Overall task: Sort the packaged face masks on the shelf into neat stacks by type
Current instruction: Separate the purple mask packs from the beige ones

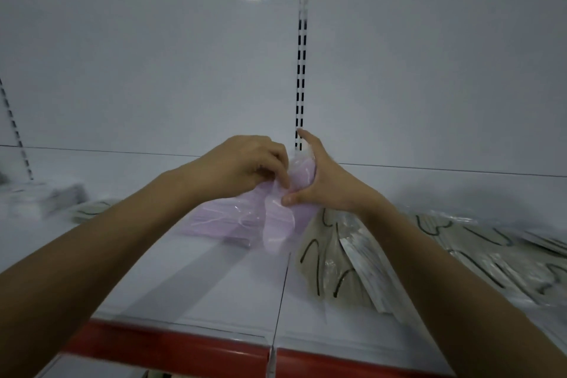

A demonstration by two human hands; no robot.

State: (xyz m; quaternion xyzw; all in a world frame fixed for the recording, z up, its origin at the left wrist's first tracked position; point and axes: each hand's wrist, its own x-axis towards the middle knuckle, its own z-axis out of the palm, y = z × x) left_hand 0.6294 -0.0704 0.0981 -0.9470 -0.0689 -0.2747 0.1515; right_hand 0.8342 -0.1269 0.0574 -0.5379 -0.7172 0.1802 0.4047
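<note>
A pink face mask packet (302, 170) in clear wrap stands between my two hands above the white shelf (190, 282). My left hand (242, 163) pinches its left side with curled fingers. My right hand (319, 178) grips its right side, thumb at the bottom. Under them lies a small stack of pink mask packets (227, 221). A heap of beige masks with dark ear loops (334, 264) in clear packets lies to the right.
More beige packets (491, 252) spread along the shelf's right side. Grey-white packets (46, 196) sit at the far left, with another beige packet (92, 209) beside them. A red strip (171, 347) edges the shelf front. A slotted upright (300, 77) runs up the back wall.
</note>
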